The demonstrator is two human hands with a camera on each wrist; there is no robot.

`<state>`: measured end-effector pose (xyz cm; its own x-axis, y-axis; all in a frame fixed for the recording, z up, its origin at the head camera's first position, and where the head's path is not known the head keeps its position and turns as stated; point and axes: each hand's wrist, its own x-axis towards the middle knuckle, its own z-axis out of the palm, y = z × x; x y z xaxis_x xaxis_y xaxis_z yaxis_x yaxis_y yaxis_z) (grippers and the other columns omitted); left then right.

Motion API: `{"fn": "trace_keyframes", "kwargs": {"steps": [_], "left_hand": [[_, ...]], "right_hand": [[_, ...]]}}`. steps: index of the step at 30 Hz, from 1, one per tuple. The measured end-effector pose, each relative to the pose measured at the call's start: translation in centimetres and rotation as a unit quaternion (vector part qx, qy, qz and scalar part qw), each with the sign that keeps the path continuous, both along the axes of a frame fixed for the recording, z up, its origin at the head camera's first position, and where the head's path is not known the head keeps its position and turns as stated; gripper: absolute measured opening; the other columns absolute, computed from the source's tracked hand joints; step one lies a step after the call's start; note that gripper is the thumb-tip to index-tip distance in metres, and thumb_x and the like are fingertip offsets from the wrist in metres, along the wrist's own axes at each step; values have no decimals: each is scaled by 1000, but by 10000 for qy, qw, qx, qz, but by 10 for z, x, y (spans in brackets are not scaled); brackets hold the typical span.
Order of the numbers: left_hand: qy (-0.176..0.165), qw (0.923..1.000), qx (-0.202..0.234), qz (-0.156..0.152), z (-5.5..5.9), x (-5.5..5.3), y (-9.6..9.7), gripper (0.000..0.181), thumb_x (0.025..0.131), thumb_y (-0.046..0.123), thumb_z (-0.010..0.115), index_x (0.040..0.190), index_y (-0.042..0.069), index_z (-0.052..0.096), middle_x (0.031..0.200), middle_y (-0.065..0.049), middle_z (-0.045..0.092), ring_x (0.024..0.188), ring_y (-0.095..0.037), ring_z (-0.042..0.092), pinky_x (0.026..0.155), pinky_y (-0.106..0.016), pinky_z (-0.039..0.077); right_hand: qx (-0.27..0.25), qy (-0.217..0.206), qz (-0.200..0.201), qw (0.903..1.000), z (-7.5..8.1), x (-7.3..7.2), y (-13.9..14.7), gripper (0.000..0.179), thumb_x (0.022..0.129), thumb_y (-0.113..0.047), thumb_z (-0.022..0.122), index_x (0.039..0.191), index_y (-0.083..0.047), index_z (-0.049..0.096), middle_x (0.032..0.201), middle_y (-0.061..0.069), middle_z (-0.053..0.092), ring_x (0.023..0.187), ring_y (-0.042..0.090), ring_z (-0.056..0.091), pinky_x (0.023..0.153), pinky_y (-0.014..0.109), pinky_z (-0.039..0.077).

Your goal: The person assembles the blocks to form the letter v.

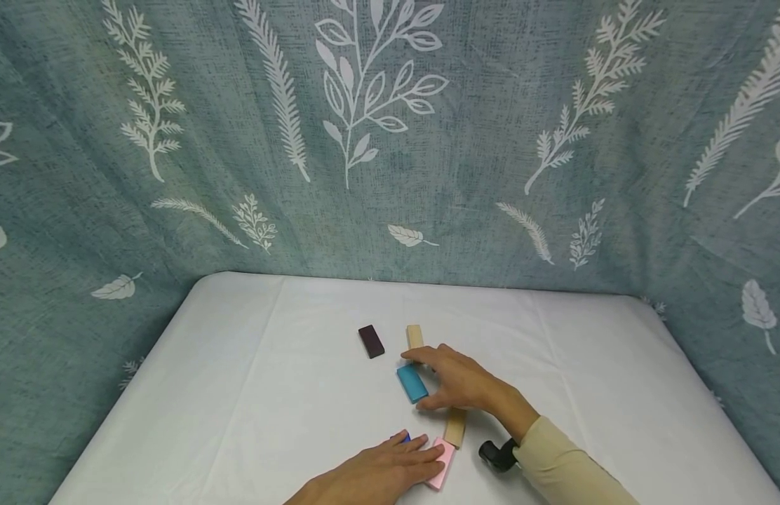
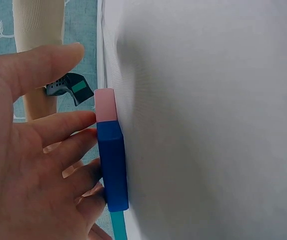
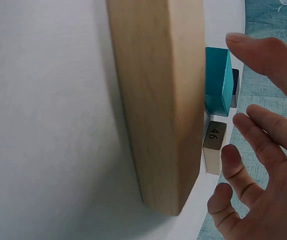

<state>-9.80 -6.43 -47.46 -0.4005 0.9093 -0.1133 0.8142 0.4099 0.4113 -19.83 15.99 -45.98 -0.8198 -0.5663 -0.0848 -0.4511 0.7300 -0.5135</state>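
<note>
My left hand [image 1: 374, 471] lies low over the near part of the white table, fingers stretched out over a blue block [image 2: 113, 167] and a pink block [image 1: 440, 473]. Most of the blue block is hidden under it in the head view. My right hand [image 1: 464, 382] arches beside a teal block [image 1: 412, 383], thumb and fingers spread apart around its right side. In the right wrist view nothing is pinched between them. A plain wooden block [image 3: 151, 105] fills the middle of that view; beyond it stands a smaller wooden block [image 3: 212, 160] marked 46.
Farther back on the white table [image 1: 289, 393] lies a dark brown block [image 1: 371, 341], left of the far wooden block [image 1: 414, 336]. A black device [image 1: 499, 454] sits at the right wrist. Behind hangs a green-blue curtain [image 1: 478, 168] with white leaf prints.
</note>
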Motion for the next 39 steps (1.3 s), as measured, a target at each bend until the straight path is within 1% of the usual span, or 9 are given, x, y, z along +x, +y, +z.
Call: {"fn": "trace_keyframes", "kwargs": {"steps": [2,5,7,16,21,24,30,37,39], "left_hand": [[-69,10000,-19,23,0,0,0,74,98,61,52,155,13,43,164,5,29,151,-17,24,121,-39,23],[-140,9999,-27,41,0,0,1,75,98,61,52,155,14,43,164,5,28,151,-16,23,121,-39,23],[-134,9999,-38,36,0,0,1,75,98,61,53,155,14,43,164,5,28,151,-16,23,121,-40,23],[-145,9998,-90,53,-1,1,3,74,98,59,54,155,13,44,164,5,30,151,-16,24,121,-38,23],[-12,10000,-76,39,-2,2,4,73,98,59,54,154,13,44,163,4,31,151,-17,26,121,-38,23],[54,10000,-65,17,-2,2,4,73,98,59,54,154,12,45,163,3,32,150,-17,27,121,-38,24],[26,9999,-94,23,-2,1,4,72,99,58,54,154,12,45,163,3,32,150,-17,27,121,-39,25],[145,9999,-66,11,-4,1,4,72,99,59,53,153,12,45,163,3,32,150,-18,27,120,-39,25],[122,9999,-63,28,-5,1,3,72,99,59,53,153,12,45,163,3,32,150,-18,26,121,-39,25]], "right_hand": [[36,-37,14,10000,-1,0,-1,80,77,-38,89,147,-22,53,142,-3,57,113,24,54,91,47,49],[128,-38,13,9999,-2,0,-1,79,77,-39,88,147,-24,53,146,-2,55,123,29,53,95,49,48],[146,-46,16,9999,-3,0,-2,79,77,-39,88,147,-24,53,146,-1,54,124,31,52,96,50,48],[113,-105,13,9999,-7,0,-1,73,79,-33,88,144,-24,57,139,-1,57,111,22,55,89,45,49],[131,21,59,9999,-8,0,-1,66,80,-30,87,140,-23,61,138,-4,59,105,17,54,89,42,49],[142,69,103,9998,-7,-1,-2,63,80,-30,87,138,-23,62,139,-4,59,108,18,54,92,43,48],[130,113,132,9998,-8,-1,-2,61,80,-30,87,136,-22,63,140,-3,59,119,24,55,99,47,47],[174,161,123,9996,-6,-2,-3,61,80,-32,87,136,-23,63,138,-4,60,110,19,56,94,44,49],[193,214,145,9995,-5,-2,-3,61,80,-32,87,136,-22,63,138,-4,60,109,18,56,93,43,49]]}}
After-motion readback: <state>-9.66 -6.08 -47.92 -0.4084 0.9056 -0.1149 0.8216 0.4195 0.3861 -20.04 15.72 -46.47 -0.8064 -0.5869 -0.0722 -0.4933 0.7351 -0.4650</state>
